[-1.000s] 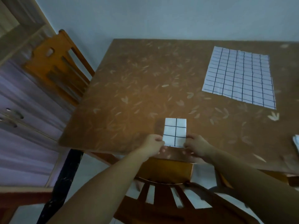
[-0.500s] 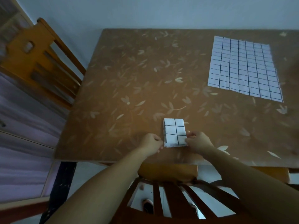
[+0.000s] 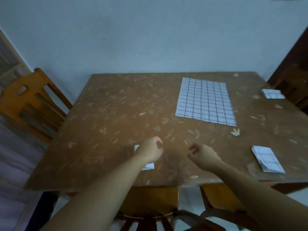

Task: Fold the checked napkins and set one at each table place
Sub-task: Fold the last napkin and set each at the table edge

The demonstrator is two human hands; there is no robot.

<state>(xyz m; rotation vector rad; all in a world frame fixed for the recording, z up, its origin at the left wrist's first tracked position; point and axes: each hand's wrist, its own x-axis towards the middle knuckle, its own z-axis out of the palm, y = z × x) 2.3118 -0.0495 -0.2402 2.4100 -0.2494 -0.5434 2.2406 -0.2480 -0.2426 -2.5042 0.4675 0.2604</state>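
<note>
Two hands up off the table (image 3: 108, 122), nearer than the spread napkin (image 3: 205, 101) and to its left. Left hand (image 3: 150, 151) loosely curled, thumb close to forefinger, gripping nothing, hovering over a small folded napkin (image 3: 148, 166) and hiding most of it. Right hand (image 3: 202, 156) just beside, fingers slack and slightly parted, likewise holding nothing.

Half a second earlier, both pinching that folded napkin's near corners; now let go, lifted and drawn apart, with the napkin left flat close to the table's near edge.

Second folded napkin (image 3: 266, 160) nearer than the spread napkin and to its right, by the near edge. Third folded napkin (image 3: 272, 94) right of the spread napkin, at the right edge. Wide bare tabletop left of the spread napkin. Chair (image 3: 25, 104) well left of it, past the left edge; another chair (image 3: 150, 200) tucked under the near edge.
</note>
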